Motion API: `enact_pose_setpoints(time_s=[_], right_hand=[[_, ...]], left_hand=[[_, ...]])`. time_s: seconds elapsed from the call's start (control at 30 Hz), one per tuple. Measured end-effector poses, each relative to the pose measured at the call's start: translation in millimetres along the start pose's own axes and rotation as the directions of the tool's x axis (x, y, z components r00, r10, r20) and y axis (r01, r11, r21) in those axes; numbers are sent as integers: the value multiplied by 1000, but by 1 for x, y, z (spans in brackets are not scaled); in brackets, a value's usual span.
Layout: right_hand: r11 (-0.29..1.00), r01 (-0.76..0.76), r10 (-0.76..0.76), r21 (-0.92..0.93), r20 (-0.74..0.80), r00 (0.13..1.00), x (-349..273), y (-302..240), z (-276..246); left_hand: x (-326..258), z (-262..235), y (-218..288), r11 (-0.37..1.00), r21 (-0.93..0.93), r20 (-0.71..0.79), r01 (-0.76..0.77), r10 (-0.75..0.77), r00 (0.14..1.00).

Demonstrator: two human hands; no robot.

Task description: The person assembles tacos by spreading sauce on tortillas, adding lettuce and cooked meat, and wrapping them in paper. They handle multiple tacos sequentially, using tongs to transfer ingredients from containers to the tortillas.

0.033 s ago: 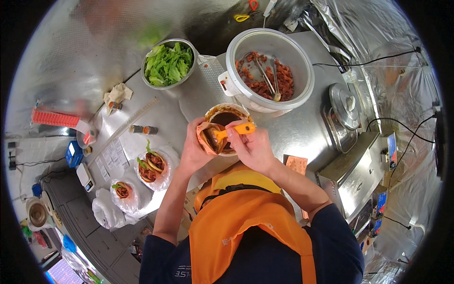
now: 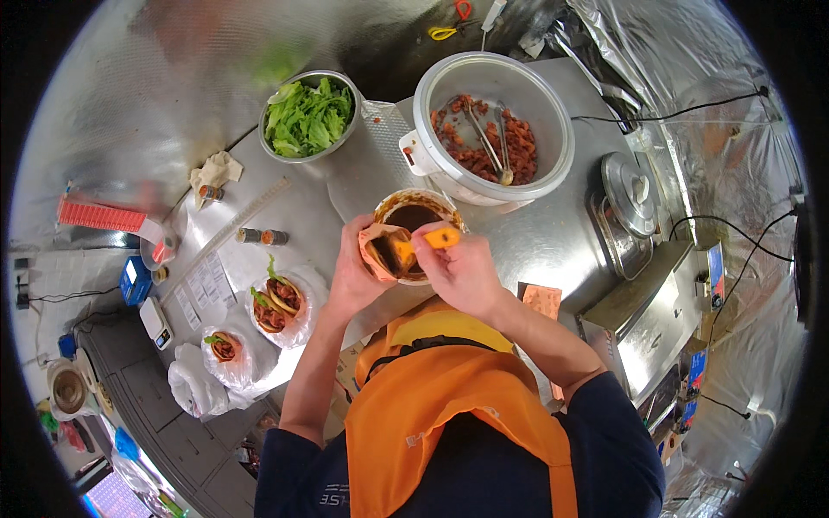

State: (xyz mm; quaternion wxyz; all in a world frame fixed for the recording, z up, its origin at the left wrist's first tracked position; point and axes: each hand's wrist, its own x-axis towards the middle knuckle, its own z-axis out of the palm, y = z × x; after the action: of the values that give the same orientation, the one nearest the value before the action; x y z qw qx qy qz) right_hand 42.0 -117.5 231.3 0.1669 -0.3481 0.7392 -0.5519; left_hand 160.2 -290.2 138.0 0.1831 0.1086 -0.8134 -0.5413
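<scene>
My left hand (image 2: 356,272) is closed round an orange paper pouch (image 2: 375,242), its mouth facing up. My right hand (image 2: 458,269) grips the yellow handle of a brush (image 2: 444,237). The brush's lower end is inside the pouch, against what looks like a sauce-smeared filling; its tip is hard to make out. Just beyond and under my hands stands a tub of dark brown sauce (image 2: 413,214), sauce streaked round its inner wall. Both hands are over the tub's near edge.
A steel bowl of lettuce (image 2: 309,116) stands back left. A white pot (image 2: 553,129) holds chopped reddish meat and tongs. Filled buns in plastic bags (image 2: 289,302) lie left; small jars (image 2: 259,236) stand behind them. A lidded steel pan (image 2: 629,194) is at the right.
The brush has shifted in my right hand: its handle end shows shorter, and its lower end is deeper in the pouch. My left hand has hardly moved.
</scene>
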Motion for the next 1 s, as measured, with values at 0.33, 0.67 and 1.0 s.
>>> enact_pose_setpoints(time_s=[0.33, 0.67, 1.0], right_hand=[[998, -60, 58, 13, 133, 989, 12, -3, -12], [979, 144, -145, -141, 2, 989, 16, -21, 16], [938, -115, 149, -327, 82, 985, 22, 6, -29]], left_hand=[[-5, 1, -2, 993, -85, -13, 81, -82, 997], [-17, -3, -15, 994, -90, -60, 64, -69, 996], [-42, -33, -29, 961, -139, -160, 241, -261, 952]])
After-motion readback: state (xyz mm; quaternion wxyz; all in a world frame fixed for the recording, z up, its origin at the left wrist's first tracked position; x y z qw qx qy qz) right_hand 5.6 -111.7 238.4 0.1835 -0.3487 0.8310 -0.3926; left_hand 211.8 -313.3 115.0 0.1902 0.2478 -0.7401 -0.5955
